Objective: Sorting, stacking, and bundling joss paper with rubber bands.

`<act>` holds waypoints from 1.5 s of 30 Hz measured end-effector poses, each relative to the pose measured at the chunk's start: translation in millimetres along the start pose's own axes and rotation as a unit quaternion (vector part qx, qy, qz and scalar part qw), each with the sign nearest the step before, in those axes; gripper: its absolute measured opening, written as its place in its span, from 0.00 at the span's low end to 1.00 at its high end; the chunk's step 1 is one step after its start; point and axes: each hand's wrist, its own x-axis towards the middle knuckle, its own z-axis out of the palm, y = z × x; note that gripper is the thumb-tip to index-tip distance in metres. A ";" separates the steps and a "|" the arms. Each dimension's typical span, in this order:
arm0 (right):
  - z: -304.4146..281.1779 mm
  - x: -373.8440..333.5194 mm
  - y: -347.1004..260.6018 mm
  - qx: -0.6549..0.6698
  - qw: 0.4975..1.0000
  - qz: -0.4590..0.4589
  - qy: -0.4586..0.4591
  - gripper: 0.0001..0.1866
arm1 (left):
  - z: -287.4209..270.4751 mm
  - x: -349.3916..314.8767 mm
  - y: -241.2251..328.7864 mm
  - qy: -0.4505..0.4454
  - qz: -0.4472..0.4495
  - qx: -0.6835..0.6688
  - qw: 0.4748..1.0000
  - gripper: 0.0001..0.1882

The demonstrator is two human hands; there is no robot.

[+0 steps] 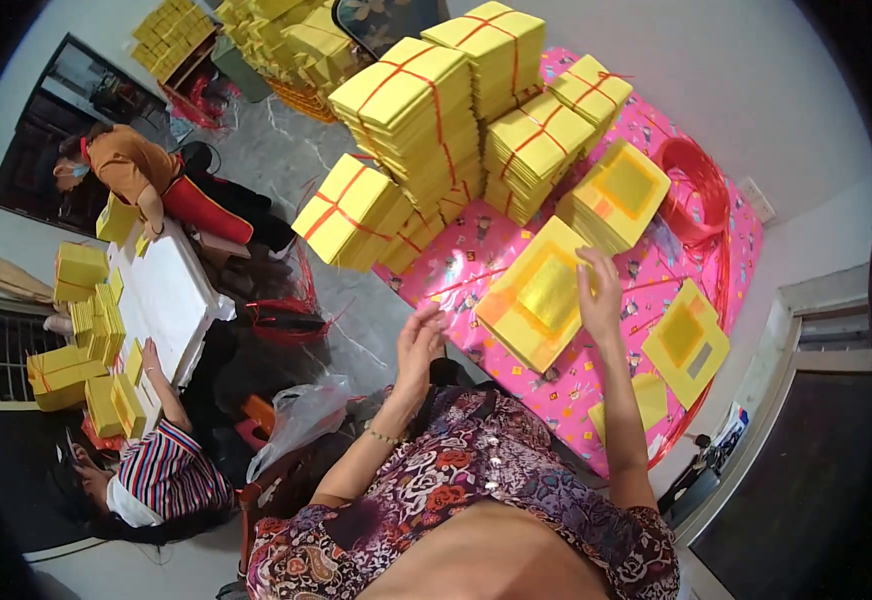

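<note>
A stack of yellow joss paper (548, 300) with a gold square on top lies on the pink patterned table cover (461, 240). My right hand (599, 292) rests along its right edge, fingers stretched and apart. Left of the stack, my left hand (420, 345) hovers by the table's near edge with loosely bent fingers, apart from the paper. Between that hand and the stack runs a thin red strap (468, 284); whether the fingertips touch it cannot be made out. Behind the stack sits another loose pile of joss paper (616, 195).
Tall bundles tied with red straps (406, 110) stand at the table's far left. A red strap coil (696, 190) lies at right, near a loose yellow sheet (686, 335). Two people work at a white table (161, 290) on the left. A plastic bag (301, 425) is beside me.
</note>
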 end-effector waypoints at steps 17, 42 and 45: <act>127.5 32.6 -157.5 0.086 0.996 0.023 -0.033 0.07 | -132.9 100.6 150.1 0.193 0.330 0.221 0.897 0.11; 211.8 56.6 -206.1 0.148 0.981 0.102 0.074 0.04 | -167.3 202.4 184.4 0.089 0.252 0.203 0.942 0.12; 217.9 75.4 -234.8 0.147 0.983 0.063 0.094 0.04 | -170.4 216.5 180.6 0.031 0.210 0.155 0.965 0.11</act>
